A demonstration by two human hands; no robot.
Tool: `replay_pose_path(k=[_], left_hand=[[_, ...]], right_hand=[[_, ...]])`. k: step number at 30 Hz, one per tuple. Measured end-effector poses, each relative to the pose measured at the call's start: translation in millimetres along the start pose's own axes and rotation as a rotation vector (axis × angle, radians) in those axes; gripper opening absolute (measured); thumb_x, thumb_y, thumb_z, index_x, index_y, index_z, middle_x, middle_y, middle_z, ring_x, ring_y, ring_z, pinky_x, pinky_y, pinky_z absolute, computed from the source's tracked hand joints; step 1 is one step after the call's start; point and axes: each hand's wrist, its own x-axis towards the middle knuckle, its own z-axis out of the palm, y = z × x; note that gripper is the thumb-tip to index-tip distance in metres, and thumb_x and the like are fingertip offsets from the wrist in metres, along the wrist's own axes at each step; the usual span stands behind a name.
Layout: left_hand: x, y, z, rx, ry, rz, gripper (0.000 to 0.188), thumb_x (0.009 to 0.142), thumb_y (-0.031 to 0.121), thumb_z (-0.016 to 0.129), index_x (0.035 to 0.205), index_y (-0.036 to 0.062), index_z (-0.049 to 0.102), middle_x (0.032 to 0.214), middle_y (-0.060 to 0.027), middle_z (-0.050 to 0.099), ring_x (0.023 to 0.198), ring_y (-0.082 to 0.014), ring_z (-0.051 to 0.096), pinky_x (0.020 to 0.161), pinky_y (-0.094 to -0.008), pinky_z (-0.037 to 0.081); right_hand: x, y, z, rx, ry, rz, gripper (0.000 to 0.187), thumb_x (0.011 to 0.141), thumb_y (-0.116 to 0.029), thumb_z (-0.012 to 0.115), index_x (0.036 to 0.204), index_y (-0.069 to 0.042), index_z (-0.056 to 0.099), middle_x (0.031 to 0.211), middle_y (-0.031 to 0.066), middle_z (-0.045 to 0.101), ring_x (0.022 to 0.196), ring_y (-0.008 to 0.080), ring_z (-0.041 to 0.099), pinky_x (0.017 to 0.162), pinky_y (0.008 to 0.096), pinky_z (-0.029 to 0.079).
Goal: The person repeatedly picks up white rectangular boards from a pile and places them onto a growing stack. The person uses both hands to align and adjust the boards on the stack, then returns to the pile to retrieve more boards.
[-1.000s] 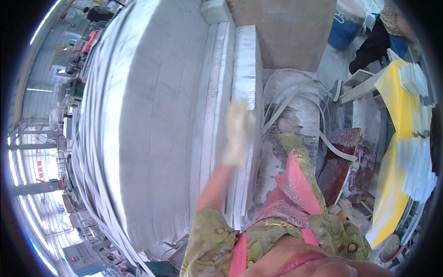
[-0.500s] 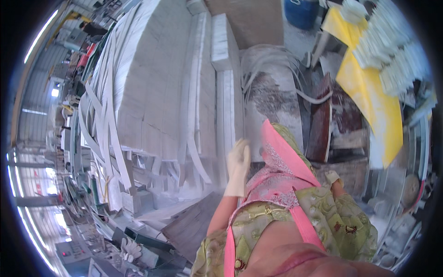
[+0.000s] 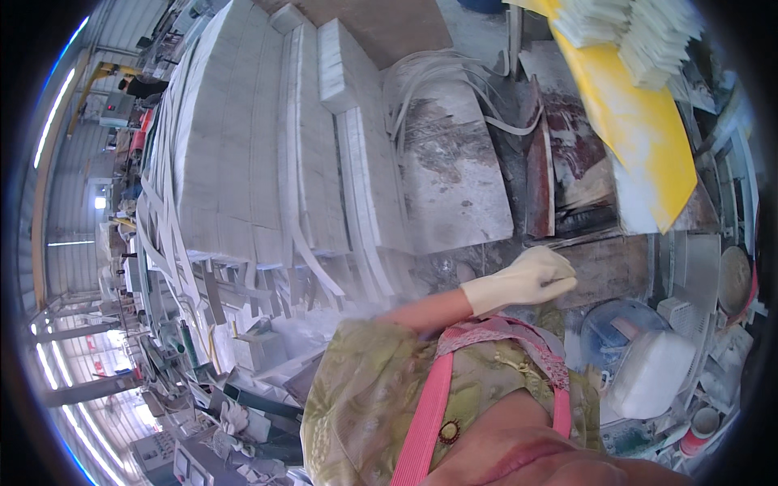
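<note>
My left hand [image 3: 525, 279], in a cream rubber glove, reaches across the front of my body. Its fingers are curled in, and nothing shows in them. Pink apron straps [image 3: 429, 405] lie over my green patterned top [image 3: 369, 381], just below that arm. My right hand is out of view. Ahead on the left stand long white-grey stone blocks [image 3: 235, 154] with pale strips hanging down their side. A dusty, scuffed board [image 3: 458, 178] lies on the floor beyond my left hand, with loose pale straps [image 3: 425, 61] at its far end.
To the right, a yellow sheet [image 3: 624, 105] hangs below stacked white slabs [image 3: 628, 28]. A brown panel [image 3: 541, 162] leans beside it. A blue basin [image 3: 596, 328] and a white plastic container [image 3: 652, 373] sit at my right. Machinery [image 3: 194, 454] fills the lower left.
My left hand has swung rightward across my body. My right hand has gone out of view. The view has turned right, and the basin and white container now show.
</note>
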Motion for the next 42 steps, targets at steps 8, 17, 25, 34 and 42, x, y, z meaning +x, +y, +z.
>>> replay_pose_path(k=[8,17,25,34,42], left_hand=[[98.9,5.8,104.2,-0.009,-0.256,0.004,0.02,0.096,0.015,0.059,0.094,-0.003,0.068,0.095,-0.021,0.07,0.09,-0.0405,0.066,0.084,-0.0444,0.054],[215.2,57.7,201.8,0.053,-0.103,-0.435,0.027,0.098,0.013,0.053,0.101,-0.0057,0.072,0.105,-0.0201,0.074,0.102,-0.0315,0.071,0.094,-0.0371,0.051],[254.6,33.4,219.4,-0.05,-0.069,-0.534,0.031,0.101,0.014,0.048,0.101,-0.007,0.071,0.109,-0.0216,0.074,0.109,-0.0325,0.07,0.1,-0.0374,0.049],[337.5,13.4,259.9,0.108,0.182,-0.529,0.033,0.104,0.018,0.05,0.104,-0.0061,0.074,0.109,-0.0155,0.075,0.11,-0.0232,0.068,0.102,-0.0343,0.047],[408.3,0.3,338.0,0.05,0.365,-0.59,0.033,0.099,0.026,0.059,0.104,-0.0022,0.075,0.094,-0.0132,0.076,0.087,-0.0153,0.068,0.079,-0.0335,0.054]], right_hand=[[3.1,55.1,-40.3,0.528,0.014,0.27,0.044,0.102,-0.041,0.05,0.114,-0.002,0.067,0.104,0.0207,0.069,0.1,0.0378,0.065,0.089,0.0487,0.049],[88.3,132.3,-283.2,1.29,0.536,0.217,0.041,0.103,-0.036,0.053,0.101,0.002,0.067,0.079,0.0155,0.068,0.063,0.0249,0.066,0.07,0.0391,0.051],[96.2,259.5,-294.6,0.794,0.846,0.396,0.038,0.099,-0.033,0.056,0.119,-0.003,0.069,0.111,0.0191,0.071,0.088,0.0335,0.071,0.086,0.0435,0.054],[156.1,484.5,-407.5,0.064,1.003,0.391,0.065,0.098,-0.035,0.059,0.154,-0.006,0.042,0.153,0.0192,0.049,0.143,0.0346,0.045,0.119,0.0432,0.033],[245.1,549.4,-486.1,0.234,0.919,-0.121,0.067,0.097,-0.028,0.062,0.154,0.0,0.041,0.159,0.0212,0.042,0.148,0.0384,0.036,0.125,0.043,0.024]])
